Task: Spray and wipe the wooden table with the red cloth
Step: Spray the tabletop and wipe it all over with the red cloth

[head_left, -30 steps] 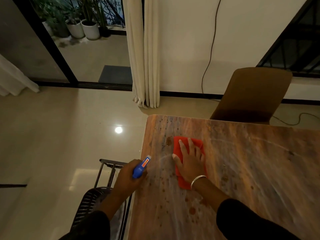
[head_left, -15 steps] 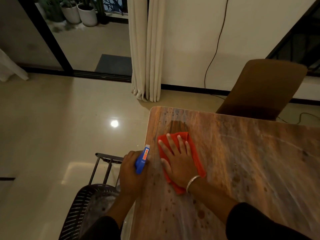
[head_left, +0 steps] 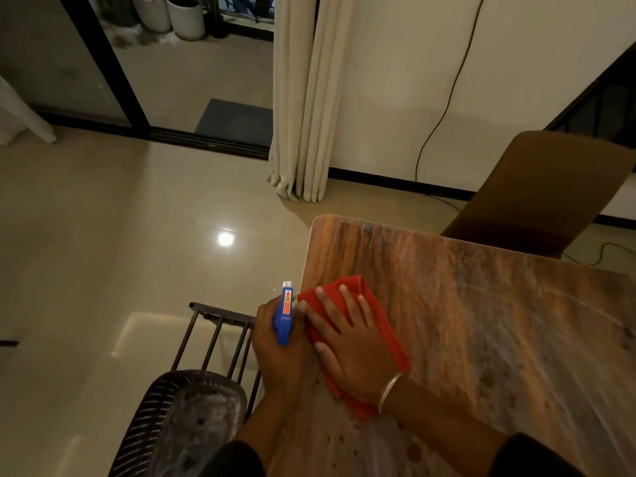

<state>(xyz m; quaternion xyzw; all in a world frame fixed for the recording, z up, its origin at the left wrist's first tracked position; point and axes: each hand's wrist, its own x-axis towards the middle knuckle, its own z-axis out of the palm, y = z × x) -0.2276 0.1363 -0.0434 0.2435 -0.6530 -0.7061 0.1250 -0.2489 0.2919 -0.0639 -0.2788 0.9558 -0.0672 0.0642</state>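
Two hands crowd the rounded wooden table (head_left: 481, 321) corner: my right hand (head_left: 351, 342), fingers spread, presses the red cloth (head_left: 389, 333) flat near the left edge; my left hand (head_left: 275, 352) grips the blue spray bottle (head_left: 285, 313) (touching it). Sweeping further left, I risk knocking the nozzle.

Dim, warm indoor light. Round lamp glare (head_left: 225, 238) on glossy floor tiles (head_left: 103, 235). Wooden table (head_left: 481, 321) streaked with motion blur toward right edge. Wide-angle bending of door frame (head_left: 103, 63). Corners dark.
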